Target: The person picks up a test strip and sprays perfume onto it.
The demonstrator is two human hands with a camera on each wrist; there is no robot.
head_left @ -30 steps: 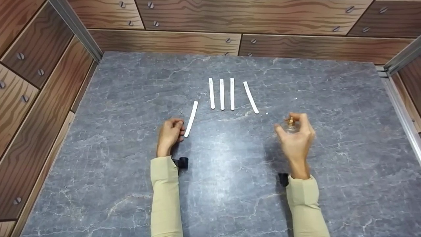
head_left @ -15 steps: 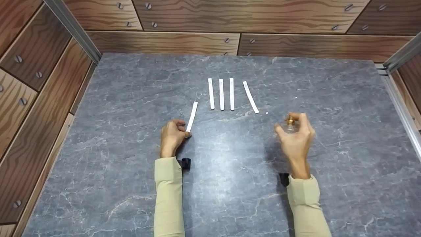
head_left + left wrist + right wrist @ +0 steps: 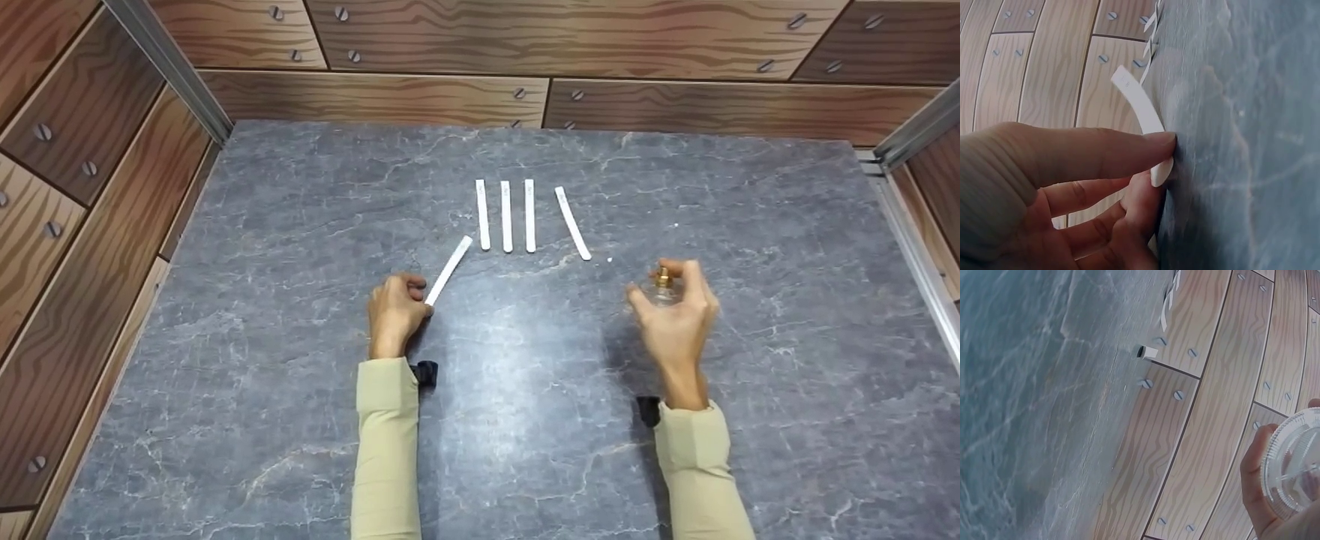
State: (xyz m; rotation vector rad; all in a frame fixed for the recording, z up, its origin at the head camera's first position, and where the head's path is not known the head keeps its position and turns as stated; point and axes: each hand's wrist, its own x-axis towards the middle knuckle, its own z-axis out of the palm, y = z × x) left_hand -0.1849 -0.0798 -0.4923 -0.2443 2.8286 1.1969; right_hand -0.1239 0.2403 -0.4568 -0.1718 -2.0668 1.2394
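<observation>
My left hand [image 3: 394,311] pinches the near, rounded end of a white paper perfume test strip [image 3: 451,270] between thumb and fingers. In the left wrist view, the strip [image 3: 1139,107] bends up and away from the thumb, close beside the tabletop. On the right, my right hand [image 3: 679,326] holds a clear glass perfume bottle [image 3: 663,294] with its gold spray top [image 3: 663,274] showing between thumb and fingers. The bottle's ribbed round base [image 3: 1283,464] faces the camera in the right wrist view, with fingers curled around its side.
Several more white test strips [image 3: 507,217] lie on the grey marbled table [image 3: 315,202] beyond the hands. The rightmost strip [image 3: 573,223] is slanted. Small white specks [image 3: 609,259] lie near it. Wood-patterned walls [image 3: 375,97] border the table at the back and sides.
My left hand has moved slightly right and pinched the near end of the strip beside it. The strip's far end has swung to the right. The right hand with the bottle stays put.
</observation>
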